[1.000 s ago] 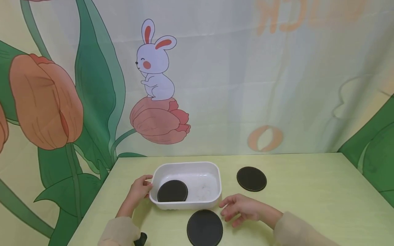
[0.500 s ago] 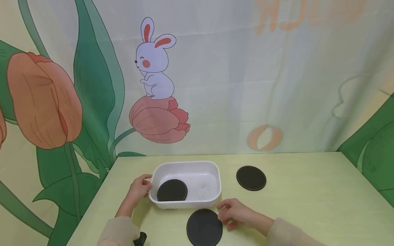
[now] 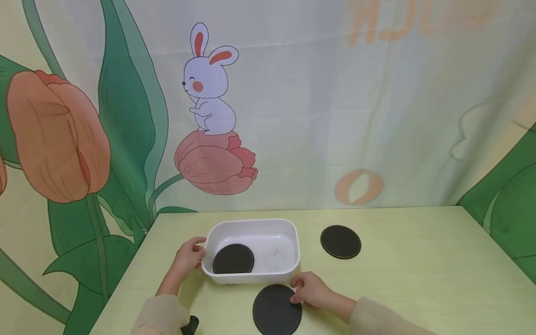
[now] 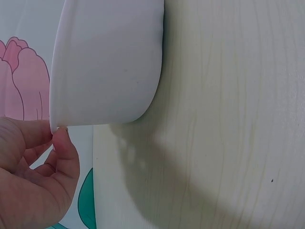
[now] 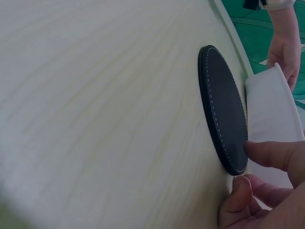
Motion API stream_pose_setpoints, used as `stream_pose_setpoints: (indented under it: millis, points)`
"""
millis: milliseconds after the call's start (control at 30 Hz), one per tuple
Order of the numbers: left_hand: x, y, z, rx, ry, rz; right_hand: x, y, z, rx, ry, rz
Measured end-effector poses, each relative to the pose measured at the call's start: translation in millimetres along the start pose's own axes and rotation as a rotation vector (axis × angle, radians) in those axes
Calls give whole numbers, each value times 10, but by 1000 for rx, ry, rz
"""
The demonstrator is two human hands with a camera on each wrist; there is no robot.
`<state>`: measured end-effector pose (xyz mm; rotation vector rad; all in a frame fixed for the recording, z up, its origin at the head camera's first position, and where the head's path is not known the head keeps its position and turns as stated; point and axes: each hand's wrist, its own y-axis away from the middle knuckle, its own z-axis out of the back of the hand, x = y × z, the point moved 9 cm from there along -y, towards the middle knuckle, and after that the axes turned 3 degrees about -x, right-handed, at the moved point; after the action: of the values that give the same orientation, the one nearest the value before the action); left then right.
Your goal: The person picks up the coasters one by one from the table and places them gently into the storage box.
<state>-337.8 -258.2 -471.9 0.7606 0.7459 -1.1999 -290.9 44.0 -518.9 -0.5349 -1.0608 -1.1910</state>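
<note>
A white, rounded-corner plastic tub [image 3: 274, 251] stands on the table, with a round black coaster [image 3: 233, 260] lying in its left part. My left hand [image 3: 189, 256] pinches the tub's left rim between thumb and fingers, clearer in the left wrist view. In front of the tub lies another round black coaster [image 3: 274, 311], edged with white stitching in the right wrist view. My right hand [image 3: 311, 290] pinches its right edge, the thumb [image 5: 267, 153] on top and curled fingers at the rim. That coaster's edge looks layered from the side.
A third black coaster [image 3: 341, 242] lies flat on the pale wood-grain table [image 3: 410, 260], right of the tub. Behind the table hangs a curtain [image 3: 301, 116] printed with tulips and a rabbit. A small black object [image 3: 190, 324] shows beside the left sleeve.
My right hand has moved left and slightly down to the front coaster's edge, and its fingers have closed there. The left hand and the tub stay in place.
</note>
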Motion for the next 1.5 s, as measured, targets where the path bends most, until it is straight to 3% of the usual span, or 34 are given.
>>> stream_pose_setpoints:
  millis: [333,800,1267,1500]
  points:
    - [3,-3,-1,-5,9,2,75,-1,-12,-29,175,59]
    - [3,-5,7,-7,2,8,124,10,-8,-28,257,53]
    - [-21,23,9,-11,10,-5,98,4,-26,28,249,24]
    - [-8,12,9,-9,5,1,94,17,-58,114,85,37]
